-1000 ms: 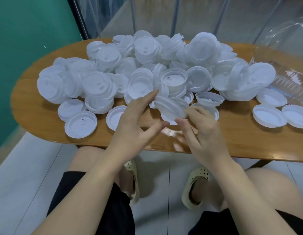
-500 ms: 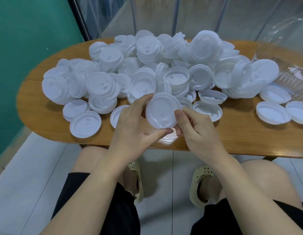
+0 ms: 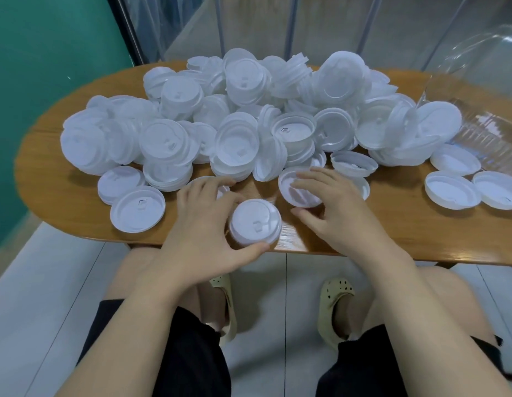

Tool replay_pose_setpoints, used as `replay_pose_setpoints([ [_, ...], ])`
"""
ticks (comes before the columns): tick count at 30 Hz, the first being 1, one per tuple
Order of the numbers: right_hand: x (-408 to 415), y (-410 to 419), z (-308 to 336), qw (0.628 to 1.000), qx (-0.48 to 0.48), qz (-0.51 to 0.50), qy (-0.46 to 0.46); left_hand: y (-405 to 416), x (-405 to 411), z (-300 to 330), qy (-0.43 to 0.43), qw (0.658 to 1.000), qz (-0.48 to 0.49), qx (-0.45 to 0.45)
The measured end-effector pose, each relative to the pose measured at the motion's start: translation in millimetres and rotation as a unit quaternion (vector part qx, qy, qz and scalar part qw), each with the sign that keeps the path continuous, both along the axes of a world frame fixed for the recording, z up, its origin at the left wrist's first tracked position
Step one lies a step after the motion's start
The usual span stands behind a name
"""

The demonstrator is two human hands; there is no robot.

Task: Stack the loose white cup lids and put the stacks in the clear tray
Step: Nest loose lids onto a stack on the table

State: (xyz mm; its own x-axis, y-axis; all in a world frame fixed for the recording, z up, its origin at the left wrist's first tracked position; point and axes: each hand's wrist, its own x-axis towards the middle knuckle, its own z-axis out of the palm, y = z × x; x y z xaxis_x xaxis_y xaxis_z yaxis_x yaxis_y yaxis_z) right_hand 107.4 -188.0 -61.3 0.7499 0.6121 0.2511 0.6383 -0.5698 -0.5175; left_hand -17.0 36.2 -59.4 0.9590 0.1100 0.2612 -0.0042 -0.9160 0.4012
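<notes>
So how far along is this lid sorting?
Barely begun. The clear tray at the right shows no stacks inside. The left hand holds a short stack of lids; the right hand reaches onto another lid. The big loose pile remains.

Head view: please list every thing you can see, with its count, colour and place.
lids: too many to count, white, heaped over the table's middle and back, some loose at the front and right
stack: one, white, front edge of table, in the left hand
tray: one, clear, right end of table
table: one, brown wood, oval
wall: green, left
floor: pale tiles, below
shoes: two, cream, under table
shorts: black, on the lap
left hand: grips the stack
right hand: fingers over a lid
</notes>
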Motion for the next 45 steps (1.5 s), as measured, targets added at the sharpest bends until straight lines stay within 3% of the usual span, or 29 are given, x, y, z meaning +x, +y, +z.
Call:
replay_pose_setpoints([
  [7,-3.6,5.8,5.8,0.997,0.065,-0.029,-0.008,-6.0,11.1,-4.1,-0.003,1.0,-0.008,0.011],
  [16,-23.1,10.3,19.7,0.968,0.219,-0.025,0.117,-6.6,17.2,-1.2,-0.004,1.0,0.008,-0.005],
  [20,-25.2,17.2,18.2,0.949,0.25,-0.01,0.192,-7.0,17.6,0.4,-0.043,0.996,-0.003,-0.077],
  [24,-24.5,24.3,8.9,0.952,0.207,-0.043,0.222,-7.0,17.3,0.2,-0.049,0.993,-0.002,-0.105],
  [32,-18.6,30.7,0.9,0.981,0.066,-0.138,0.119,-2.7,24.0,-7.1,-0.024,0.998,-0.016,-0.062],
  [45,-20.8,34.5,4.3,0.984,0.038,-0.159,0.073,-5.6,24.7,-4.5,-0.021,0.999,-0.007,-0.04],
])
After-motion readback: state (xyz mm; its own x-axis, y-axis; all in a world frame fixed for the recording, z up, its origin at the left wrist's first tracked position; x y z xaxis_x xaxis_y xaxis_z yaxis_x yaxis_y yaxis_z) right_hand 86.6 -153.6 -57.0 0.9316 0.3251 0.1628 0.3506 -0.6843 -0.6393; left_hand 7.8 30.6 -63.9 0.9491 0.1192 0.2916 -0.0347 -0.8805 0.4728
